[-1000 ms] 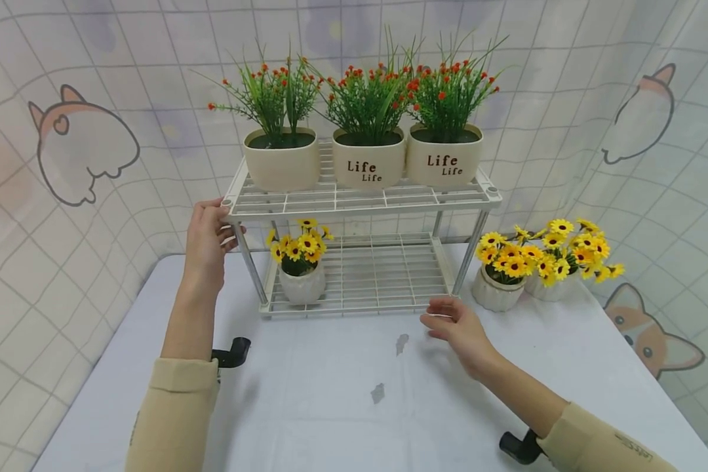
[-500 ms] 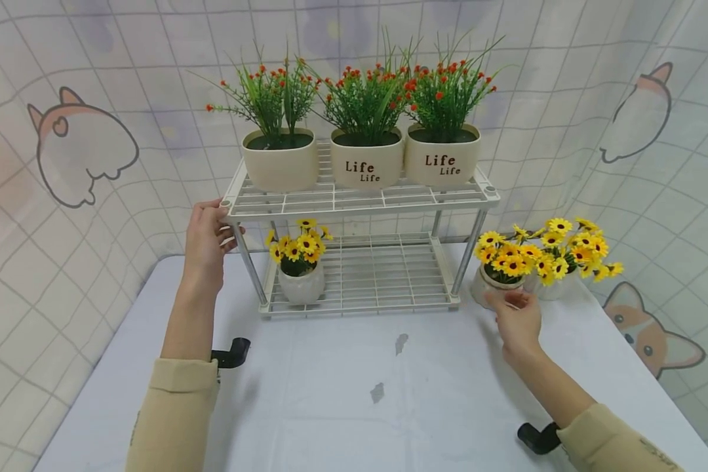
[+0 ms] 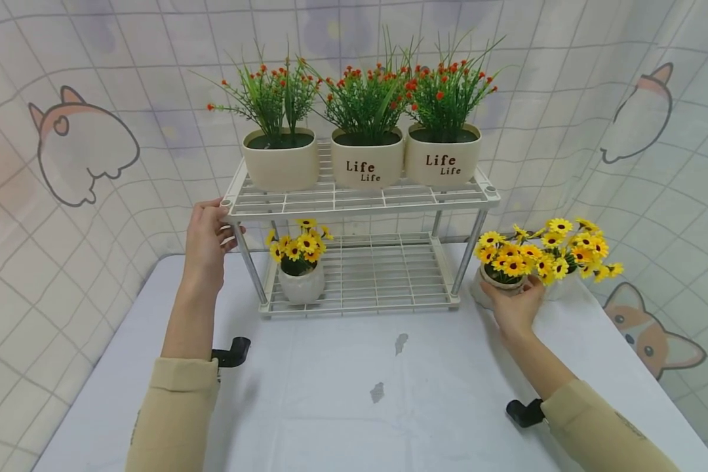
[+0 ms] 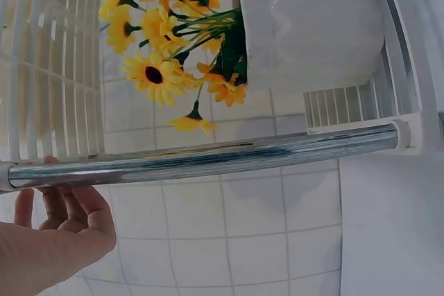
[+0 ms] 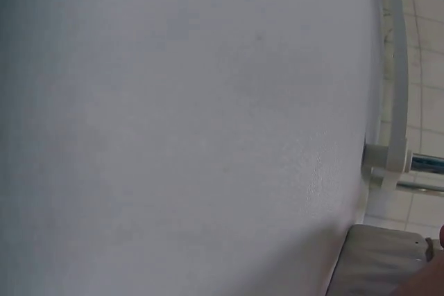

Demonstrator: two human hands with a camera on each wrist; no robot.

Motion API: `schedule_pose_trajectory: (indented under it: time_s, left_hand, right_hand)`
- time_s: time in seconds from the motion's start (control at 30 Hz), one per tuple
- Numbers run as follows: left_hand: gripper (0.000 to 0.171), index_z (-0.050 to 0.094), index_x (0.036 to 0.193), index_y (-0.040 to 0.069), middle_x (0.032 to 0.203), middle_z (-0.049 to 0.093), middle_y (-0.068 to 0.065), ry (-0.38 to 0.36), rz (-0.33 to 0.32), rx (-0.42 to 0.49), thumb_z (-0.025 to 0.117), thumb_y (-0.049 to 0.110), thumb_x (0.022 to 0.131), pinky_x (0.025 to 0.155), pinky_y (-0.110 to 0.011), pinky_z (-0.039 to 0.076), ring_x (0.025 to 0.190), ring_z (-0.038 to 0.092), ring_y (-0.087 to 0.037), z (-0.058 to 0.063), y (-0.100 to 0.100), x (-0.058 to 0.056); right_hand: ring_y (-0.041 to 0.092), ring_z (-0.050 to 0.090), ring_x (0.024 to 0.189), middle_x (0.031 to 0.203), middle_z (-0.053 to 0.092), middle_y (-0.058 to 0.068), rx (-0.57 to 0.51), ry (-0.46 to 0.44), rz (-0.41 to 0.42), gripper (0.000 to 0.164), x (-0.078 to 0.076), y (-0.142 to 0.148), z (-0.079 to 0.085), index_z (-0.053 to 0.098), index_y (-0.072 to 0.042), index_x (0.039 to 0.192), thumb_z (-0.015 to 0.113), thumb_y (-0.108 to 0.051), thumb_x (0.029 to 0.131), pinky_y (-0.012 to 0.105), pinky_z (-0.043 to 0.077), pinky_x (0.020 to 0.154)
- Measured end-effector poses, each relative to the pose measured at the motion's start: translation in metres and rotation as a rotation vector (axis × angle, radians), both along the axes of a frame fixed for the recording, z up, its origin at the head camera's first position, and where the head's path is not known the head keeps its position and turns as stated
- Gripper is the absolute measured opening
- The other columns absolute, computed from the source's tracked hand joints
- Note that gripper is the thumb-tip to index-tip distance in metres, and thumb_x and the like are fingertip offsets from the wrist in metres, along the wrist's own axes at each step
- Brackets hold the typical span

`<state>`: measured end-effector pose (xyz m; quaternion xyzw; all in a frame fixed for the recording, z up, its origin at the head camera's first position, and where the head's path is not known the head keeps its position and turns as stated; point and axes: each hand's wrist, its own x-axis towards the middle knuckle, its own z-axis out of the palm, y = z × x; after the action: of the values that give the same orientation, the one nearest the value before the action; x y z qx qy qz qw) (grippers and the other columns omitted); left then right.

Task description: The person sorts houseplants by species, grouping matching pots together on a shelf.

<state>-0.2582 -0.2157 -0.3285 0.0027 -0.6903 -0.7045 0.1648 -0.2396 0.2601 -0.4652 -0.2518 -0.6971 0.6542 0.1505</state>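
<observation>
A white two-tier wire rack [image 3: 383,269] stands on the table. At its upper left corner my left hand [image 3: 203,246] holds on, fingers bent behind the metal post [image 4: 222,161] in the left wrist view. To the right of the rack, my right hand [image 3: 516,311] grips a small white flowerpot [image 3: 479,295] with yellow daisies [image 3: 507,259], thumb on its left and fingers on its right. The pot is upright, its front partly covered by the hand. In the right wrist view the pot [image 5: 378,261] and part of the hand show at the lower right corner.
Three cream planters [image 3: 368,164] with red-flowered plants line the upper shelf. One pot of yellow daisies [image 3: 302,285] sits at the lower shelf's left. Another daisy pot [image 3: 566,286] stands just behind the gripped one. A patterned curtain [image 3: 153,131] hangs behind.
My right hand has moved right from the rack's front edge to the nearer daisy pot and closed round its rim. The left hand stays at the rack corner.
</observation>
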Motion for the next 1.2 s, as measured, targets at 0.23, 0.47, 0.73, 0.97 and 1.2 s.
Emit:
schedule_pose_trajectory:
  time_s: [0.23, 0.47, 0.73, 0.97, 1.2]
  left_hand:
    - [0.026, 0.049, 0.127, 0.019, 0.116, 0.063, -0.003, 0.009, 0.003, -0.009, 0.038, 0.03, 0.106, 0.089, -0.036, 0.04, 0.097, 0.057, -0.02, -0.001, 0.0, -0.001]
    - [0.026, 0.048, 0.127, 0.02, 0.116, 0.063, -0.003, 0.014, 0.007, -0.022, 0.038, 0.031, 0.106, 0.09, -0.036, 0.04, 0.098, 0.057, -0.02, 0.0, -0.001, -0.001]
    - [0.027, 0.048, 0.128, 0.019, 0.118, 0.063, -0.004, 0.0, -0.003, -0.016, 0.038, 0.03, 0.106, 0.09, -0.036, 0.04, 0.098, 0.057, -0.02, -0.001, -0.002, 0.0]
    - [0.027, 0.049, 0.127, 0.018, 0.121, 0.062, -0.01, 0.014, -0.001, -0.013, 0.039, 0.029, 0.105, 0.089, -0.036, 0.04, 0.097, 0.057, -0.02, -0.002, -0.002, -0.001]
    - [0.027, 0.048, 0.128, 0.018, 0.119, 0.063, -0.007, 0.0, -0.002, -0.01, 0.039, 0.029, 0.105, 0.088, -0.036, 0.04, 0.097, 0.057, -0.021, -0.001, -0.002, -0.001]
  right_hand:
    - [0.019, 0.01, 0.154, 0.166, 0.01, 0.008, 0.051, 0.057, 0.001, 0.104, -0.012, 0.0, -0.004, 0.001, -0.016, 0.158, 0.079, -0.013, 0.089, 0.028, 0.008, 0.12]
    - [0.018, 0.011, 0.154, 0.166, 0.011, 0.008, 0.095, 0.086, -0.005, 0.105, -0.016, -0.001, -0.006, 0.001, -0.016, 0.159, 0.079, -0.01, 0.089, 0.026, 0.006, 0.12]
    - [0.015, 0.011, 0.153, 0.165, 0.011, 0.006, 0.098, 0.118, 0.0, 0.107, -0.014, 0.0, -0.005, -0.001, -0.017, 0.16, 0.078, -0.004, 0.088, 0.022, 0.006, 0.118]
    - [0.017, 0.013, 0.153, 0.166, 0.013, 0.006, 0.104, 0.095, 0.018, 0.107, -0.006, 0.0, -0.003, 0.0, -0.018, 0.16, 0.077, -0.003, 0.088, 0.023, 0.008, 0.119]
    - [0.017, 0.015, 0.153, 0.166, 0.015, 0.005, 0.072, 0.086, 0.06, 0.106, 0.012, -0.001, 0.0, 0.003, -0.019, 0.16, 0.077, 0.001, 0.087, 0.026, 0.011, 0.12]
